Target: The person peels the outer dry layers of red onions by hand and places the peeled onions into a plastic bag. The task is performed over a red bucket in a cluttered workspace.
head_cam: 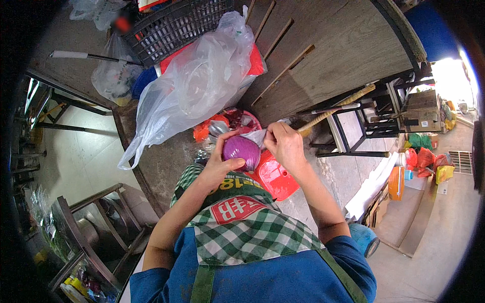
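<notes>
My left hand (222,162) holds a purple onion (241,150) above my lap, with the thumb across its near side and the fingers around its far left side. The onion's surface is smooth and shiny, and one pointed end faces me. Pinched in the fingers of my right hand (284,146) is a thin pale strip, perhaps onion skin (257,137), stretched out from the onion's upper right. Beyond the onion, a round tub (257,118) contains dark purple peelings (240,120). A red plastic stool or lid (279,178) lies under my right wrist.
A clear plastic bag (201,75) lies in front, beside a black plastic basket (178,28). To the right stand a wooden table top (341,49), a straw broom (337,108) and a black-framed stool (350,128). Several coloured bags (424,159) are farther right. A metal rack (94,227) stands left.
</notes>
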{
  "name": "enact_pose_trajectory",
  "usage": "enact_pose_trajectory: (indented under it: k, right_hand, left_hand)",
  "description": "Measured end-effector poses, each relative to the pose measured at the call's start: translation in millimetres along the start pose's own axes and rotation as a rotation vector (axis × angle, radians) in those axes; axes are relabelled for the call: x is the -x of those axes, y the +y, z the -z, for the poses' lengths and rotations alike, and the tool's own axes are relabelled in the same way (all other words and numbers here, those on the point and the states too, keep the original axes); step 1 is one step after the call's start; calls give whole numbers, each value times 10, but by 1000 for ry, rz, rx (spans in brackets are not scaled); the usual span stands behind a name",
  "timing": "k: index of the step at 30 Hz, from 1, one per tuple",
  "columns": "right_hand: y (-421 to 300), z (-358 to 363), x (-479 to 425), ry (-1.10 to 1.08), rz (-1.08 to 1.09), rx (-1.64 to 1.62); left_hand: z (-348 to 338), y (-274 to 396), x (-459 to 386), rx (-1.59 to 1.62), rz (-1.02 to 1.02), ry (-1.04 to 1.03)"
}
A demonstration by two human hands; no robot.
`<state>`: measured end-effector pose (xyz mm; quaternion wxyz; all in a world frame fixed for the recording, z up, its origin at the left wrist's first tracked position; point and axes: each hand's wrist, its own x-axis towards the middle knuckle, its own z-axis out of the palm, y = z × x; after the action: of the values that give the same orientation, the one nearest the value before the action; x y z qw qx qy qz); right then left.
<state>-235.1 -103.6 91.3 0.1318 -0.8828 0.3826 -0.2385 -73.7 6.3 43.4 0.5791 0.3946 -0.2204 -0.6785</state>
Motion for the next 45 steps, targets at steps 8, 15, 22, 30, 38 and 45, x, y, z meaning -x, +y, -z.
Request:
enact_pose_trajectory:
  k: [8, 15, 22, 30, 38, 45]
  right_hand:
    - [470, -431, 42, -257, -228, -312]
    - [625, -930, 309, -292, -146, -460]
    - [-447, 38, 135, 124, -69, -281]
    - [-712, -126, 174, 218, -134, -236]
    - [-638, -204, 164, 222, -87, -124]
    - [-279, -59, -7, 168, -416, -397]
  left_hand:
    - [30, -62, 28, 390, -62, -260]
    - [101, -40, -18, 647, 128, -395]
    - [150, -37, -62, 644, 45, -151]
    - [179, -181, -160, 692, 8, -82]
    - [191, -192, -187, 575, -38, -73]
    - [232, -78, -106, 419, 55, -248]
